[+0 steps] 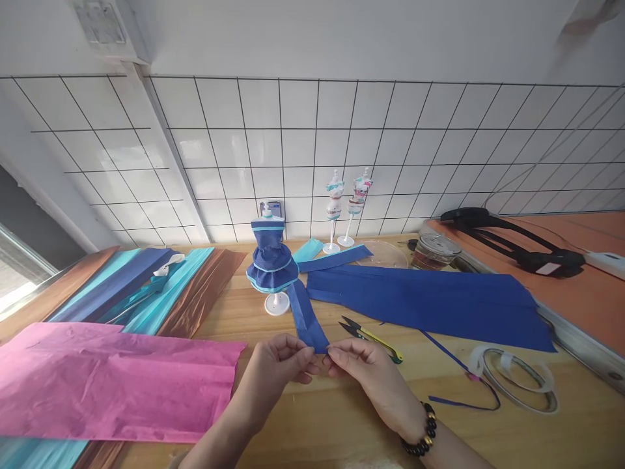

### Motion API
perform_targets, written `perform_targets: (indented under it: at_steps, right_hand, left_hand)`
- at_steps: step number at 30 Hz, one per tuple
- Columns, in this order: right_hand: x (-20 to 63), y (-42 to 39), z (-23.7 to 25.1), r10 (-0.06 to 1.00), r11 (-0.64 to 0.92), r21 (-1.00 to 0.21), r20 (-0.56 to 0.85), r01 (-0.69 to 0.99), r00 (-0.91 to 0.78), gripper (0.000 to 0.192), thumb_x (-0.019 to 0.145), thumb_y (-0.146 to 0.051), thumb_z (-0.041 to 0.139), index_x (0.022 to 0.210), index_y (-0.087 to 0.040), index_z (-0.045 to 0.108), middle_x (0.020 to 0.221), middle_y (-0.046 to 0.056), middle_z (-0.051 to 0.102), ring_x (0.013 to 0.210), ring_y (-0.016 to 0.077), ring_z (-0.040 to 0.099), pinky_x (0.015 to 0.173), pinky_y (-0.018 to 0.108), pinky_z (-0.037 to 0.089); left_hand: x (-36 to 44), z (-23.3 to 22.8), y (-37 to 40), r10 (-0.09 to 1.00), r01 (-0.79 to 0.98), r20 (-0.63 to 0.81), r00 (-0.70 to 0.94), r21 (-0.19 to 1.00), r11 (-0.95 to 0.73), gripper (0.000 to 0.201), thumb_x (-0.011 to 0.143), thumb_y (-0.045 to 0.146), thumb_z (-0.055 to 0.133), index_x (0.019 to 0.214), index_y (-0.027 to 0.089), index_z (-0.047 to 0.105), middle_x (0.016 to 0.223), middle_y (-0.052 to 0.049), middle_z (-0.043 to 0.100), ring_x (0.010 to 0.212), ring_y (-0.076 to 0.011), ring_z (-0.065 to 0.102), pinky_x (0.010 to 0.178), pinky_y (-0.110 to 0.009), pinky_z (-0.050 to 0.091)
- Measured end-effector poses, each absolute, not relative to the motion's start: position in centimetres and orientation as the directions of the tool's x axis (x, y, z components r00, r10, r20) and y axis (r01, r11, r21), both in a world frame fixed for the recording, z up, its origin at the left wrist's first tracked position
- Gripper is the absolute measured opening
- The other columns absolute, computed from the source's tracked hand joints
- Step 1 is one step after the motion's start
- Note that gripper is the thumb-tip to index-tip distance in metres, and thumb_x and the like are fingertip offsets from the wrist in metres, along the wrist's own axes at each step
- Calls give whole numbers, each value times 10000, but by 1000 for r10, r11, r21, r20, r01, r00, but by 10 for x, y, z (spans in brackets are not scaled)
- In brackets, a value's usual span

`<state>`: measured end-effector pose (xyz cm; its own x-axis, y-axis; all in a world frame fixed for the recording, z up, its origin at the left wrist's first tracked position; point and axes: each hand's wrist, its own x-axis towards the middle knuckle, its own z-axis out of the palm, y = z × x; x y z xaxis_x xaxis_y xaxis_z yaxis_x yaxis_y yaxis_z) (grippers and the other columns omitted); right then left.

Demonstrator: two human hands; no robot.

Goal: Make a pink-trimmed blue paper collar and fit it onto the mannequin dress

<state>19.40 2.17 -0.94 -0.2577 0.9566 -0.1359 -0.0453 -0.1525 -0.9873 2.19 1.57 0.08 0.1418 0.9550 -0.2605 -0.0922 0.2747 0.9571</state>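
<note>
A blue crepe-paper strip (pixel 306 317) runs from beside a mini mannequin in a blue ruffled dress (pixel 271 264) to my fingertips. My left hand (pixel 279 366) pinches the near end of the strip at its left corner, thumb against fingers. At the right corner my right hand (pixel 364 368) grips the same end between thumb and forefinger. Small thread snips (pixel 374 339) with yellow-and-black handles lie just beyond my right hand. The dress has light-blue trim on its top and ruffles, and the mannequin stands upright on a white base.
Pink paper (pixel 117 384) and brown and turquoise sheets (pixel 168 293) cover the left side. A large blue sheet (pixel 430 299), tape rolls (pixel 517 378) and a glass jar (pixel 436 249) lie right. Two patterned mannequins (pixel 334 202) stand at the tiled wall (pixel 297 150).
</note>
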Motion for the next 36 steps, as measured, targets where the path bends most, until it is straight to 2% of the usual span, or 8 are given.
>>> perform_targets:
  at_steps: [8,14,19,22,27,30,33,36]
  right_hand:
    - [194,22,-17,938,-295,-931,-239,-215,-252,204,667,-351,722,725,-157,696,704,32,682,631,115,588,635,240,448]
    - [195,22,-13,911,-380,-875,-300,-299,-281,235,693,-368,700,707,-134,689,682,34,667,587,87,571,594,210,442]
    - [196,21,-12,901,-415,-841,-326,-348,-288,279,744,-400,647,756,-125,691,700,50,673,575,84,579,582,208,448]
    - [197,21,-12,903,-396,-856,-296,-333,-313,255,732,-381,666,794,-135,694,706,40,672,590,82,582,595,205,449]
    - [198,21,-13,920,-329,-906,-244,-266,-305,295,596,-273,784,867,-187,705,723,1,678,663,98,603,661,212,461]
    - [198,22,-13,933,-295,-927,-227,-233,-279,299,572,-286,792,847,-200,715,742,5,691,687,118,612,696,244,469]
    - [198,23,-12,942,-270,-942,-216,-200,-255,253,609,-341,759,811,-193,721,765,21,700,649,126,616,693,270,473]
    - [198,24,-13,948,-248,-953,-202,-172,-246,255,638,-373,731,806,-182,720,775,37,703,650,138,618,678,272,473]
  left_hand:
    - [21,-1,16,921,-223,-345,181,898,380,244,688,344,694,696,116,608,732,-91,717,692,-165,662,646,-257,524]
    - [20,-1,16,910,-231,-365,198,885,405,276,707,379,672,690,107,626,768,-109,713,674,-164,660,635,-258,528]
    - [20,0,16,898,-247,-391,201,867,432,283,731,372,649,682,95,623,695,-109,703,643,-159,659,609,-236,521]
    - [20,1,17,896,-286,-406,180,850,443,258,726,347,657,690,96,612,697,-116,704,642,-172,665,604,-242,523]
    - [17,3,18,903,-361,-397,166,828,430,294,743,377,617,722,85,614,710,-147,705,650,-210,676,611,-281,529]
    - [15,7,18,909,-378,-367,198,827,416,225,705,300,646,744,79,633,719,-138,707,671,-210,674,652,-292,527]
    - [13,10,17,916,-319,-325,235,865,388,209,612,194,720,782,97,647,754,-105,716,715,-193,668,709,-282,515]
    - [13,10,16,926,-230,-304,224,907,353,265,568,198,766,794,122,649,739,-73,720,714,-177,661,706,-271,509]
